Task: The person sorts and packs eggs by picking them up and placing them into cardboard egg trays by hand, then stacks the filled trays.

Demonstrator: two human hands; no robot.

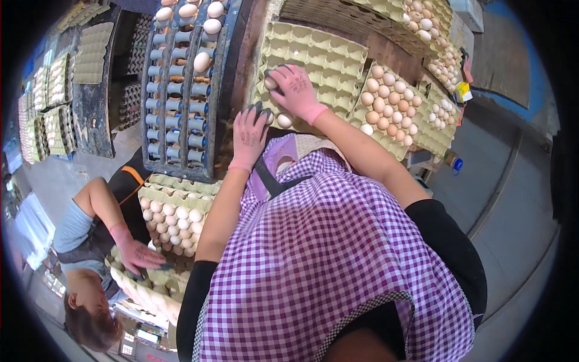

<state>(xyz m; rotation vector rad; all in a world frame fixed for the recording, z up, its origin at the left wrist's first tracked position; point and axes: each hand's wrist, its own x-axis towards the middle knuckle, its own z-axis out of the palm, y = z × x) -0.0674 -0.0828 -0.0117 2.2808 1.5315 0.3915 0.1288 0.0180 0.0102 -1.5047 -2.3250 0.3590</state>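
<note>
Both my hands wear pink gloves with dark fingertips and are over a pale cardboard egg tray (313, 51), most of whose cups are bare. My right hand (294, 90) has its fingers closed round an egg (271, 83) at the tray's left side. My left hand (248, 137) is at the tray's near left corner, its fingertips bent over an egg (269, 119) that they partly cover. A white egg (284, 120) sits in the near row, just right of that one.
A roller conveyor (181, 105) with several eggs at its far end stands to the left. A filled egg tray (391, 105) lies on the right. At lower left, a co-worker's gloved hand (140, 253) reaches over a tray beside stacked eggs (172, 220). More tray stacks (57, 130) stand far left.
</note>
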